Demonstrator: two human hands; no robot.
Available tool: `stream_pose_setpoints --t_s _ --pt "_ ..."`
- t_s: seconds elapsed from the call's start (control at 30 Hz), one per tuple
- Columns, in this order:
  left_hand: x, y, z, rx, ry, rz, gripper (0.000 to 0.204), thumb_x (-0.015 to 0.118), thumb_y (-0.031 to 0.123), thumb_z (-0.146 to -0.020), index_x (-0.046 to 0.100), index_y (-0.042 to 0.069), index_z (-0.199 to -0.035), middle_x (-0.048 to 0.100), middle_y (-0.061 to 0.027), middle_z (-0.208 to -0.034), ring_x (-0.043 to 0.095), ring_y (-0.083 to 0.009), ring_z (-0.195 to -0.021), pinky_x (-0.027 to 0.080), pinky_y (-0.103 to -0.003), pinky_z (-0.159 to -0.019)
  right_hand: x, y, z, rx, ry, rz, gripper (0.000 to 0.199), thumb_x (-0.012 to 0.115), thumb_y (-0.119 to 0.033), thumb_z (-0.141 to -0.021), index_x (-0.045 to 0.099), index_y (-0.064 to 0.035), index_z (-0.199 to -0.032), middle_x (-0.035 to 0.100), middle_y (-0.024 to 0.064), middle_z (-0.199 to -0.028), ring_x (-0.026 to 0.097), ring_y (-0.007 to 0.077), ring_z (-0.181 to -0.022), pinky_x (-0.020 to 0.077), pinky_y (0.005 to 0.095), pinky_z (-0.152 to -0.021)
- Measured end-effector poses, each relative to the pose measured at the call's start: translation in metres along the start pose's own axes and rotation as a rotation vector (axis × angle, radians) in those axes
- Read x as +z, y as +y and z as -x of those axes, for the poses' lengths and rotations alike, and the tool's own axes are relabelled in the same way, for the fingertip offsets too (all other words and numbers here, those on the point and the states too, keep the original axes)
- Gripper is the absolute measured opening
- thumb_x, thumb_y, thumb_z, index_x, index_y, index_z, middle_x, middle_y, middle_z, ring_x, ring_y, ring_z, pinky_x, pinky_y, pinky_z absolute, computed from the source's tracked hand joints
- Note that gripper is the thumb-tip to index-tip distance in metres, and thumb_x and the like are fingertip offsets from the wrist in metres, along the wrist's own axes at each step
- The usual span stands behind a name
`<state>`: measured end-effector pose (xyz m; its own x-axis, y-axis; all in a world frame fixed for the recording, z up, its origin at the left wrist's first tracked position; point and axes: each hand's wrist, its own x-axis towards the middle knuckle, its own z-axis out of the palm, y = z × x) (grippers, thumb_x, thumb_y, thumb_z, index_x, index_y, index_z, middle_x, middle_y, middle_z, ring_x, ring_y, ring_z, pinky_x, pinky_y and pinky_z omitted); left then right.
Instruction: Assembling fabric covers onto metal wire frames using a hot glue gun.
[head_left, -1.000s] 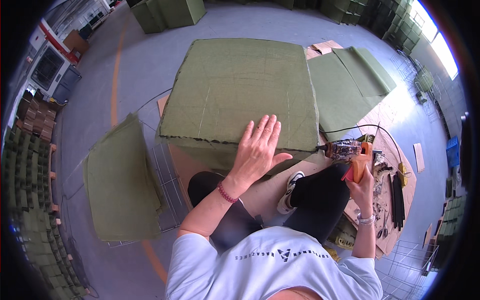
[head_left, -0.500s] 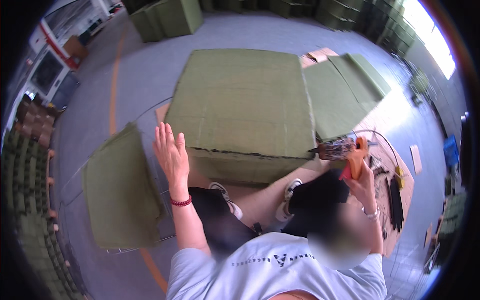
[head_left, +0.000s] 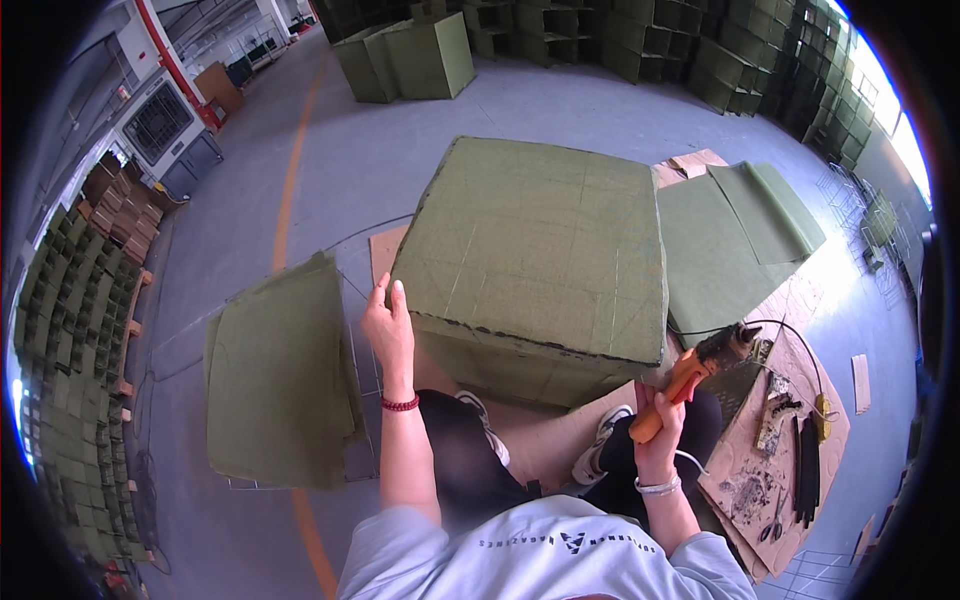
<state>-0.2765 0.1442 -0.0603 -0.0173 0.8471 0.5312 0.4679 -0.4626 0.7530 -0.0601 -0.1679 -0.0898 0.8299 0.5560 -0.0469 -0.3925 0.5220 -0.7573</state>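
Note:
A large olive-green fabric-covered box stands in front of me, with a dark, ragged glue line along its near top edge. My left hand is at the box's near left corner, fingers stretched out along its side and seemingly touching it. An orange glue gun with a dark, crusted nozzle is gripped in my right hand. It sits just beside the near right corner, its nozzle tilted up and to the right, apart from the box.
Green fabric sheets lie on a wire frame at left; another green sheet is at right. Cardboard holds black sticks and scissors. The gun's cord loops there. Stacked green boxes line the back.
My left hand has come against the box's left corner. My right hand has swung the glue gun's nozzle from pointing left at the box corner to up and right. The view has shifted.

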Motion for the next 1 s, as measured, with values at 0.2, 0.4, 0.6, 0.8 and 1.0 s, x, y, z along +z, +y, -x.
stream_pose_setpoints --t_s 0.2,0.4,0.6,0.8,1.0 --pt "0.003 0.036 0.022 -0.105 -0.096 -0.017 0.043 0.057 0.029 -0.092 0.06 -0.006 -0.117 0.068 -0.0243 -0.089 0.066 -0.0288 -0.077 0.049 -0.036 -0.07 -0.003 -0.003 -0.068 -0.163 0.04 0.063 0.043 0.065 -0.01 -0.081 0.046 -0.0033 -0.119 0.052 0.0024 -0.099 0.054 0.0146 -0.095 0.0439 0.0343 -0.097" --pt "0.005 0.072 0.081 0.227 -0.095 -0.141 0.037 0.065 0.028 -0.088 0.065 -0.003 -0.108 0.063 -0.0195 -0.104 0.063 -0.0308 -0.097 0.05 -0.038 -0.083 -0.048 -0.06 -0.177 -0.421 0.247 0.49 0.027 0.068 -0.01 -0.08 0.054 -0.0032 -0.102 0.058 0.0041 -0.086 0.056 0.0098 -0.069 0.0473 0.0248 -0.06" --pt "0.011 0.073 0.103 0.298 -0.125 -0.055 0.031 0.072 0.014 -0.081 0.064 -0.004 -0.106 0.059 -0.0155 -0.117 0.062 -0.0296 -0.1 0.052 -0.037 -0.083 0.035 -0.125 -0.128 -0.498 0.093 1.107 0.041 0.072 -0.008 -0.073 0.051 0.0032 -0.106 0.062 0.0075 -0.077 0.059 0.0148 -0.063 0.0506 0.0291 -0.058" --pt "0.011 0.061 0.106 0.266 -0.002 0.032 0.031 0.077 0.009 -0.075 0.066 -0.002 -0.102 0.062 -0.0112 -0.102 0.065 -0.0241 -0.086 0.055 -0.03 -0.072 0.155 -0.074 -0.085 -0.357 -0.596 1.633 0.042 0.068 -0.005 -0.066 0.047 0.0027 -0.101 0.062 0.0274 -0.082 0.062 0.0434 -0.08 0.0507 0.0461 -0.068" --pt "0.007 0.062 0.103 0.185 -0.003 0.159 0.026 0.077 0.006 -0.074 0.068 0.0 -0.097 0.061 -0.0084 -0.089 0.062 -0.02 -0.067 0.051 -0.029 -0.057 0.195 -0.034 -0.099 -0.482 -0.788 1.857 0.039 0.067 -0.004 -0.066 0.042 0.0016 -0.095 0.061 0.0242 -0.072 0.061 0.0437 -0.071 0.0493 0.0491 -0.064"
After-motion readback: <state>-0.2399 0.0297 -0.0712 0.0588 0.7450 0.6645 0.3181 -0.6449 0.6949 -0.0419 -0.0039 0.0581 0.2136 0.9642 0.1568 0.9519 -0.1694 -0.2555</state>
